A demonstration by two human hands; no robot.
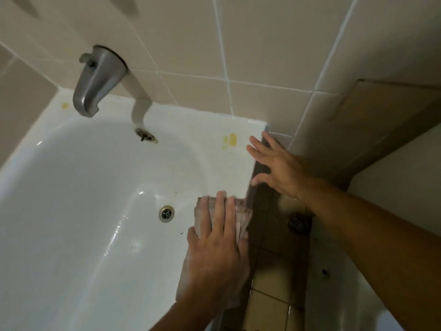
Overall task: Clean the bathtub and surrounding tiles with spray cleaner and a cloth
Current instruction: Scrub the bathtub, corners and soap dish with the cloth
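Step in hand: wiping the front rim of the bathtub (pixel 229 173) near the tap end, judged from the cloth's position.
Cloth position: the cloth (pixel 241 217) lies flat on the rim, just right of the floor drain (pixel 166 213) of the tub, with its outer edge at the rim's outer side.
Left hand: the left hand (pixel 218 244) presses the cloth down with straight fingers laid flat; it pins the cloth and does not curl round it.
Right hand: the right hand (pixel 278 163) is spread, fingers straight, braced on the rim's outer corner; it holds nothing.
Remaining soil: a yellow stain (pixel 229 140) sits on the rim ahead of the cloth, just left of the right hand's fingertips. A smaller yellow spot (pixel 64 106) lies on the far ledge left of the tap (pixel 95 84).
Spray cleaner: not in view.
Technique: keep the palm flat so that pressure spreads over the whole cloth. Run overlapping strokes along the rim toward the yellow stain. Move the bracing hand clear before the cloth reaches it.
Stubborn marks: if the stain resists, it will probably need spray and a short soak before rubbing.
Caution: the tub surface shines as if wet, so a braced hand may slip.
Wall tiles: the tiles (pixel 262 44) above the rim look untreated; their state cannot be told for certain.
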